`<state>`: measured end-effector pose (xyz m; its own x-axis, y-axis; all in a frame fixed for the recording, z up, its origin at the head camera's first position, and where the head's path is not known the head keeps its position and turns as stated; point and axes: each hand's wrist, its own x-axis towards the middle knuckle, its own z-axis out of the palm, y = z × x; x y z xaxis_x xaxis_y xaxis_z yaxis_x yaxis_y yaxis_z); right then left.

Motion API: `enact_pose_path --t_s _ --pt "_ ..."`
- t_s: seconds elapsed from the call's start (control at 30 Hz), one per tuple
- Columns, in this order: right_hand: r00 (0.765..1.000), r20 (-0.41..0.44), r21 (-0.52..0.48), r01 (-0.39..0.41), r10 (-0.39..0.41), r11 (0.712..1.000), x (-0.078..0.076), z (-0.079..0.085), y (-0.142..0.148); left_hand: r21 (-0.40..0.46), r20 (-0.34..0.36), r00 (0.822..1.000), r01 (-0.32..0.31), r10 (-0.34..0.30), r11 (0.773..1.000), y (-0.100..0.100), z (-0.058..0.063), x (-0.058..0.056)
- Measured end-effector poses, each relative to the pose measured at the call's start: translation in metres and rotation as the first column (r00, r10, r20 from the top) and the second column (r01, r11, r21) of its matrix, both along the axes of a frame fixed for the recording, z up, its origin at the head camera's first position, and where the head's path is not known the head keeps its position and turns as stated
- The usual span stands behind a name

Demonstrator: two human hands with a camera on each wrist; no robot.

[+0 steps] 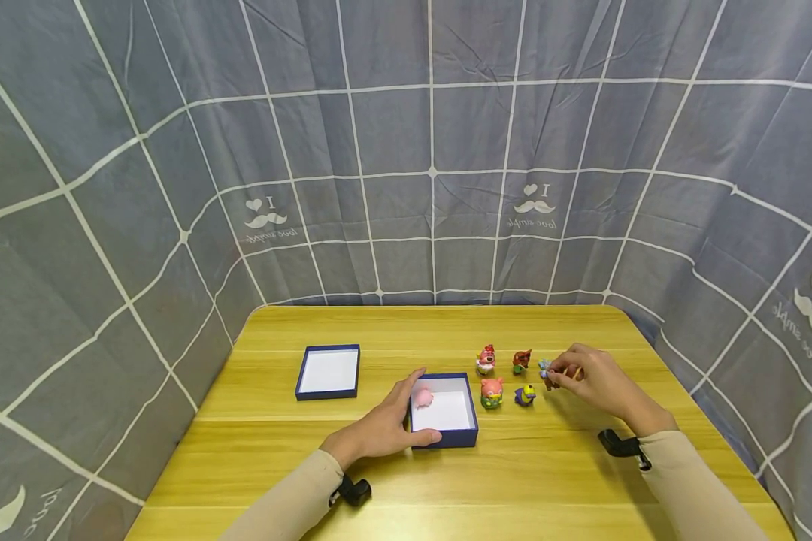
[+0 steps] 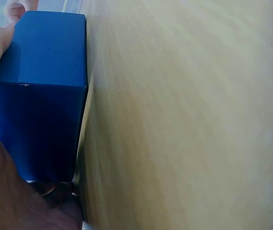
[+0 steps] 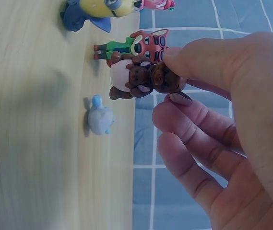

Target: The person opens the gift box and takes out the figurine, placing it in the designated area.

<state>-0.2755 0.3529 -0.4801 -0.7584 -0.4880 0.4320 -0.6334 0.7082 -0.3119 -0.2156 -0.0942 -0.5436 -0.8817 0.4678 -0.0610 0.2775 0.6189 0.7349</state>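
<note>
My right hand (image 1: pixel 598 381) pinches a small brown bear figurine (image 3: pixel 126 76) between thumb and fingertips, above the table's right side. Close by stands a pale blue figurine (image 3: pixel 100 119), partly behind the fingers in the head view. A fox figurine (image 3: pixel 148 47) in green stands just past the bear. My left hand (image 1: pixel 382 426) grips the open blue box (image 1: pixel 455 438), thumb on its near wall and fingers along its left side. Inside the white-lined box, a pink figurine (image 1: pixel 422 397) lies near the left wall.
Between the box and my right hand stand a red-and-pink bear figurine (image 1: pixel 485 361), a pink pig-like figurine (image 1: pixel 492 392) and a yellow figurine in purple-blue (image 1: pixel 524 395). A shallow blue box lid (image 1: pixel 328 371), white inside, lies at left. A grey checked curtain (image 1: pixel 392 210) surrounds the wooden table (image 1: pixel 264 436).
</note>
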Motion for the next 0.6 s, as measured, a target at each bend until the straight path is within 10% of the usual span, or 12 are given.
enact_pose_path --t_s 0.6 --pt "0.999 0.044 0.035 0.029 -0.03 0.999 -0.001 -0.011 0.005 0.006 -0.013 1.0 -0.004 0.004 1.0 0.0 0.0 0.0"
